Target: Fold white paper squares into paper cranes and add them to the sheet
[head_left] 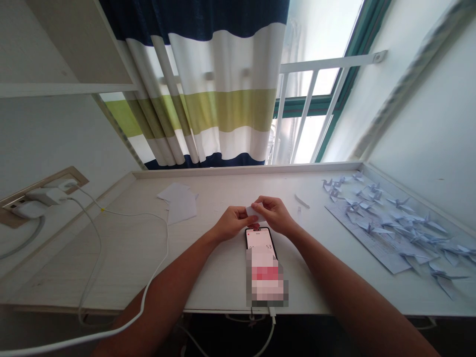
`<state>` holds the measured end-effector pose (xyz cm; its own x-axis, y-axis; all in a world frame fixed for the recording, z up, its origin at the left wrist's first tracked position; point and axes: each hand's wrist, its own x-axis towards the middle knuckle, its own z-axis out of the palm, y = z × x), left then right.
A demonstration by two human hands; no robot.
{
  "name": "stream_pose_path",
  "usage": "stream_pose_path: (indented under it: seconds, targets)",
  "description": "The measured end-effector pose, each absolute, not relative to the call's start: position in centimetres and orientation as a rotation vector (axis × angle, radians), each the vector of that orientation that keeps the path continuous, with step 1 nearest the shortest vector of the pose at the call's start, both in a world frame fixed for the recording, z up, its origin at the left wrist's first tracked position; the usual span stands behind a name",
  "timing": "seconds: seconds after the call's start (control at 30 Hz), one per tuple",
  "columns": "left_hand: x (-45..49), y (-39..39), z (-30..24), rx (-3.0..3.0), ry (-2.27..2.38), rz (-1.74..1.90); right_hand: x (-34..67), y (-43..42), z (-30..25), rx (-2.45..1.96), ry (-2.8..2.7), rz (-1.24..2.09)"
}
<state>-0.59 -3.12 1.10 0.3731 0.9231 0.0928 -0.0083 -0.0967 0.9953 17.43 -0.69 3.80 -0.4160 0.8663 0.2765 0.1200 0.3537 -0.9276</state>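
The left hand (235, 221) and right hand (274, 213) both pinch the small, thin, white paper (259, 216) near the flat, black-edged phone's (257, 241) top, so hold softly and keep edges neat.

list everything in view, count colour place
desk: one, white, centre
held paper: one, white, centre
phone: one, black, desk front
paper cranes: many, white, desk's right
sheet: one, whitish, under cranes
loose papers: several, white, desk's left
scraps: two, whitish, left of cranes
wall socket: one, tan, left
plugs: several, white, in socket
cables: several, white, left and front
curtain: one, blue/white/green, back
railing: one, white, beside curtain
window frame: one, green, behind railing
shelf: one, pale, upper left
walls: two, white, sides
left hand: one, bare, gripping paper
right hand: one, bare, gripping paper
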Motion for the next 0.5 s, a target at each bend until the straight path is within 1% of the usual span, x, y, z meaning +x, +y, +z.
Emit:
stream_pose_path:
  seconds: [0.1,0.27,0.4,0.5]
  targets:
    - [-0.52,-3.04,0.93,1.487,0.881,0.991,17.37,-0.58,3.68,-0.866,-1.793,1.141]
    - [-0.33,-3.16,1.14,1.527,0.883,1.002,17.19,-0.55,3.63,-0.873,-1.883,0.971]
    - [-0.15,-3.33,1.36,1.493,0.865,1.007,16.91,-0.59,3.68,-0.901,-1.837,0.901]
    - [-0.25,-3.16,1.42,1.476,0.895,1.005,16.78,-0.57,3.59,-0.916,-1.785,0.935]
